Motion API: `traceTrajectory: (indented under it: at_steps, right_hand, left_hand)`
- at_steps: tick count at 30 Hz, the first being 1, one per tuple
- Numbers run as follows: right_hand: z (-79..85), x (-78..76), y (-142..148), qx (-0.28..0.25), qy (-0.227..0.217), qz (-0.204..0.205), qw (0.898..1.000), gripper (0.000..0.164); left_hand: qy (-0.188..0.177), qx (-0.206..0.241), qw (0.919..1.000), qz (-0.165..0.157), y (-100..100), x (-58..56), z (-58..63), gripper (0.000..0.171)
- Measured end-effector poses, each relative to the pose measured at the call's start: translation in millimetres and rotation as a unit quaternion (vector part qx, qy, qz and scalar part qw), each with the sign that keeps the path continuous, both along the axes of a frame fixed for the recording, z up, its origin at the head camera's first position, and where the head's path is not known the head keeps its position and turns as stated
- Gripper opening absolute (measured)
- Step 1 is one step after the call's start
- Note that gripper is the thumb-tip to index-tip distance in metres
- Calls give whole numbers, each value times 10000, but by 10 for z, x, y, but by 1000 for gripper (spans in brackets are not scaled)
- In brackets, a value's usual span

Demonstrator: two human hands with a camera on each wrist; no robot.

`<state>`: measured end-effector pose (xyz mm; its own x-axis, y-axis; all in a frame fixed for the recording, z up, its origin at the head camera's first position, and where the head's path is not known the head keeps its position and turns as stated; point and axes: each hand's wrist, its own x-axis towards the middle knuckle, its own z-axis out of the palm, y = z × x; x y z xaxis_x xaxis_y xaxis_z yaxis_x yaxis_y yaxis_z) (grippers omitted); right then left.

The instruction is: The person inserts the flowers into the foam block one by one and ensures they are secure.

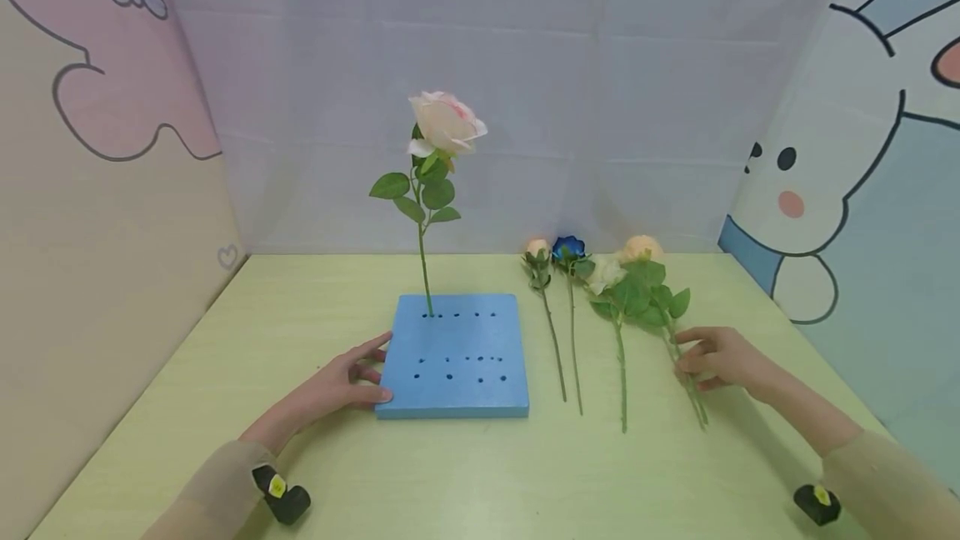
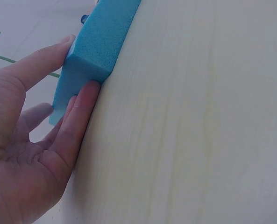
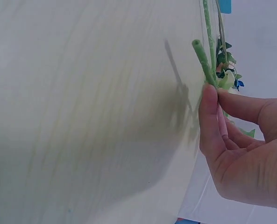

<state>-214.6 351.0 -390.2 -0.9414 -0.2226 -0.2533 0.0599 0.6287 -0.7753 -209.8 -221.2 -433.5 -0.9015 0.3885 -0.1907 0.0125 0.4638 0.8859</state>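
A blue foam block with several small holes lies flat on the table. My left hand rests against its left side, the thumb on the near corner and the fingertips along the edge. Upright in a hole in the block's far row stands a pale pink rose. On the right, my right hand pinches the stem of a peach rose between thumb and forefinger. In the right wrist view the cut end of that stem is above the tabletop, its shadow apart from it.
Left of the peach rose lie a white rose, a blue rose and a small peach rosebud, stems toward me. The white rose touches the peach rose's leaves. Cartoon-printed panels and a pale back sheet enclose the table.
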Motion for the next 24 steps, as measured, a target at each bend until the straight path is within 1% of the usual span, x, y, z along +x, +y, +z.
traceTrajectory:
  at_steps: [7,12,18,24]
  right_hand:
    - [42,-8,-49,-239,195,-201,9993,57]
    - [63,-35,-104,-382,390,-221,9983,51]
    - [108,-71,-212,-588,614,-87,9963,42]
    - [139,-138,-350,-655,808,95,9945,39]
  left_hand:
    - [-49,-32,10000,71,13,0,4,92]
    - [12,-121,9999,85,11,1,1,92]
    - [68,-196,9997,94,9,-11,-14,92]
    - [102,-226,9996,117,9,-4,-14,91]
